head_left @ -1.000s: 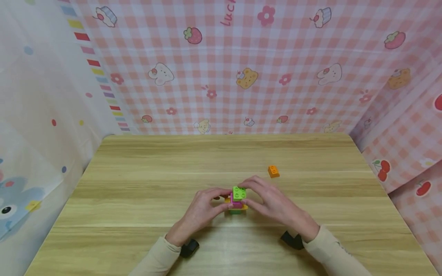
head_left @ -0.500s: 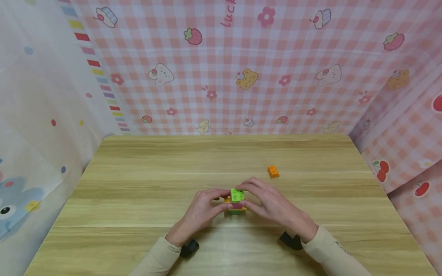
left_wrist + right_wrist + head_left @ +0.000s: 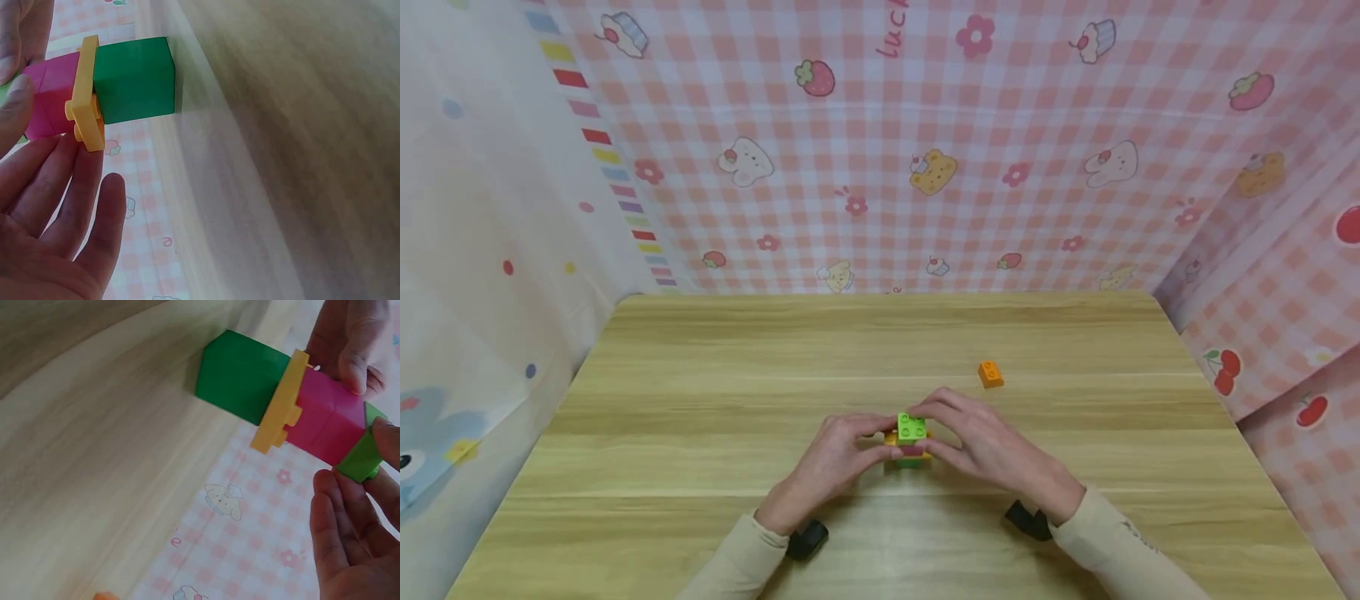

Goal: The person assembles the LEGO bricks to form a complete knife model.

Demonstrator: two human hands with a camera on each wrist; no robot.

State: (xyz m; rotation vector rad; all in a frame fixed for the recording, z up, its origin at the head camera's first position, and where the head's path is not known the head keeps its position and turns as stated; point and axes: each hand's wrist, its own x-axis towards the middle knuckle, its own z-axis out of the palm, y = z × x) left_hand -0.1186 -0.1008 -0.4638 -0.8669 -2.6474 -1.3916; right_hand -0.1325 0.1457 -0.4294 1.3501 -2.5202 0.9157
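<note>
A small stack of toy building bricks stands upright on the table. At its base is a dark green block [image 3: 134, 81], with a yellow-orange plate [image 3: 281, 403] on it that juts out to the sides. Magenta bricks [image 3: 331, 415] sit above the plate. My left hand [image 3: 827, 467] pinches the magenta part between thumb and fingers. A light green brick [image 3: 912, 427] with studs is on top, pinched by my right hand [image 3: 988, 446] from the right side. Whether the light green brick is fully pressed down, I cannot tell.
A loose orange brick [image 3: 991, 374] lies on the wooden table [image 3: 737, 358], beyond my right hand. Black wrist mounts [image 3: 807, 540] show under both wrists. A pink checked cloth [image 3: 880, 125] hangs behind the table's far edge.
My right hand has brought the light green brick a little left and down, over the magenta bricks. My left hand keeps its hold on the stack. The orange brick stays put.
</note>
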